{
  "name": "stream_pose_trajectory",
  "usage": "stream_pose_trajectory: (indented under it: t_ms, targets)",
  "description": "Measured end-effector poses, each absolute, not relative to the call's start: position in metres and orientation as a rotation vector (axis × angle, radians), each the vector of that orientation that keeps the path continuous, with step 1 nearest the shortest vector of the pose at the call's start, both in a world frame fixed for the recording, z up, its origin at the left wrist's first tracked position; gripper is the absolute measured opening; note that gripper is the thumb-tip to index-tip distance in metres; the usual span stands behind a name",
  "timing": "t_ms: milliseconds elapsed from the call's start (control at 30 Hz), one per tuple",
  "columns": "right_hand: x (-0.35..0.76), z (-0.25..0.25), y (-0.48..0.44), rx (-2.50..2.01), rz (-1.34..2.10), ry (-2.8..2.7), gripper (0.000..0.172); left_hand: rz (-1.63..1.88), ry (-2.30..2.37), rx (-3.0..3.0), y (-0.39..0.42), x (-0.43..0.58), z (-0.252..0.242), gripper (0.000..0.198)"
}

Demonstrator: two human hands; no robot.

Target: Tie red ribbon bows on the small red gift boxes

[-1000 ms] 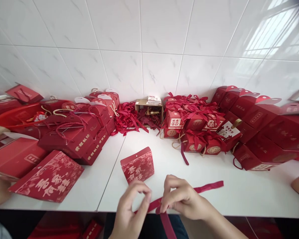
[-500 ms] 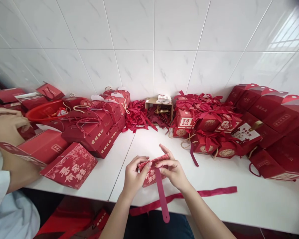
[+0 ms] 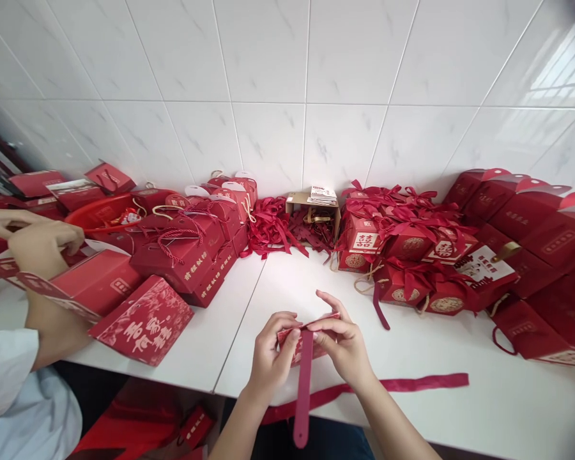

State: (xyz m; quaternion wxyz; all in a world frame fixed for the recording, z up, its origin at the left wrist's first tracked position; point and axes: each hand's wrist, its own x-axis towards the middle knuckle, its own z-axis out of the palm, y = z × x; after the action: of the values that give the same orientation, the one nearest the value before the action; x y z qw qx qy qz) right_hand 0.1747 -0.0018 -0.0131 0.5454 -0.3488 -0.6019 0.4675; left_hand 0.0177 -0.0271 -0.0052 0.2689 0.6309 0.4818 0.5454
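Note:
Between both hands, above the table's front edge, is a small red patterned gift box [image 3: 317, 352], mostly covered by fingers. My left hand [image 3: 271, 353] grips its left side, thumb in front and fingers behind. My right hand [image 3: 344, 350] pinches its top right edge, thumb and index finger beside the strap's top, another finger raised. A dark red flat strap [image 3: 303, 399] with a rounded, holed end hangs down from the box's top between the thumbs. How it joins the box is hidden. Below the hands, a red ribbon [image 3: 426, 383] lies along the table, partly behind the strap and right forearm.
Finished-looking ribboned boxes [image 3: 412, 246] and larger red boxes [image 3: 531, 236] stack at right. Loose ribbons [image 3: 271, 223] and an open carton [image 3: 294, 202] of straps sit by the wall. Red boxes [image 3: 186, 255] fill the left, near a co-worker's hand [image 3: 43, 239] and a red basin [image 3: 93, 214].
The strap has swung from slanting right to hanging nearly straight down. The box's front has tipped further out of sight. The whole view has shifted slightly; both hands keep their hold.

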Motion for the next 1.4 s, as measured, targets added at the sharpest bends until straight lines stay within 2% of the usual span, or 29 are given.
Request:
stream_pose_trajectory:
  t_ms: [67, 133, 167, 200, 267, 300, 400, 433, 567, 633, 700, 800, 833, 867, 1000, 1100, 1133, 1300, 1400]
  targets:
    - [0.174, -0.017, -0.004, -0.832, 0.966, -1.404, 0.016, 1.471, 1.272, 1.735, -0.029, 0.018, -0.007, 0.017]
    - [0.174, -0.021, -0.006, -0.812, 0.901, -1.376, 0.037, 1.486, 1.225, 1.801, -0.031, 0.018, -0.009, 0.018]
    - [0.174, -0.022, -0.007, -0.797, 0.91, -1.374, 0.042, 1.485, 1.194, 1.839, -0.032, 0.018, -0.01, 0.018]
    - [0.175, -0.022, -0.008, -0.784, 0.933, -1.379, 0.04, 1.47, 1.167, 1.873, -0.033, 0.019, -0.011, 0.018]
    - [0.178, -0.019, -0.01, -0.782, 0.952, -1.412, 0.025, 1.445, 1.18, 1.937, -0.036, 0.02, -0.012, 0.014]
    - [0.18, -0.016, -0.012, -0.788, 0.926, -1.432, 0.024, 1.455, 1.214, 1.985, -0.039, 0.021, -0.01, 0.02]
    - [0.189, -0.003, -0.016, -0.787, 0.727, -1.548, 0.023, 1.649, 1.316, 2.205, -0.052, 0.02, 0.001, 0.061]
    - [0.192, 0.002, -0.018, -0.774, 0.648, -1.594, 0.021, 1.708, 1.322, 2.284, -0.057, 0.019, 0.008, 0.062]
    - [0.205, 0.018, -0.024, -0.698, 0.446, -1.722, 0.016, 1.678, 1.131, 2.482, -0.076, 0.012, 0.034, 0.026]
    - [0.211, 0.023, -0.028, -0.653, 0.415, -1.788, 0.013, 1.745, 1.009, 2.455, -0.08, 0.012, 0.041, 0.024]
    - [0.215, 0.025, -0.033, -0.62, 0.401, -1.856, 0.01, 1.909, 1.025, 2.31, -0.079, 0.016, 0.043, 0.042]
    - [0.219, 0.026, -0.04, -0.594, 0.391, -1.938, 0.01, 2.101, 1.182, 2.012, -0.073, 0.023, 0.044, 0.084]
    - [0.219, 0.025, -0.042, -0.585, 0.39, -1.955, 0.011, 2.11, 1.199, 1.955, -0.069, 0.024, 0.045, 0.091]
    - [0.22, 0.025, -0.044, -0.577, 0.39, -1.965, 0.012, 2.099, 1.193, 1.938, -0.065, 0.023, 0.046, 0.089]
    - [0.223, 0.025, -0.047, -0.56, 0.407, -1.969, 0.012, 1.921, 1.232, 2.159, -0.052, 0.009, 0.049, 0.033]
    - [0.225, 0.026, -0.047, -0.566, 0.434, -1.934, 0.009, 1.701, 1.128, 2.314, -0.051, -0.002, 0.046, 0.007]
    - [0.225, 0.026, -0.046, -0.568, 0.445, -1.916, 0.008, 1.649, 1.058, 2.342, -0.053, -0.004, 0.044, 0.008]
    - [0.227, 0.026, -0.046, -0.588, 0.451, -1.878, 0.007, 1.529, 0.875, 2.378, -0.057, -0.003, 0.038, 0.04]
    - [0.227, 0.025, -0.047, -0.598, 0.458, -1.877, 0.008, 1.397, 0.816, 2.248, -0.057, 0.003, 0.035, 0.044]
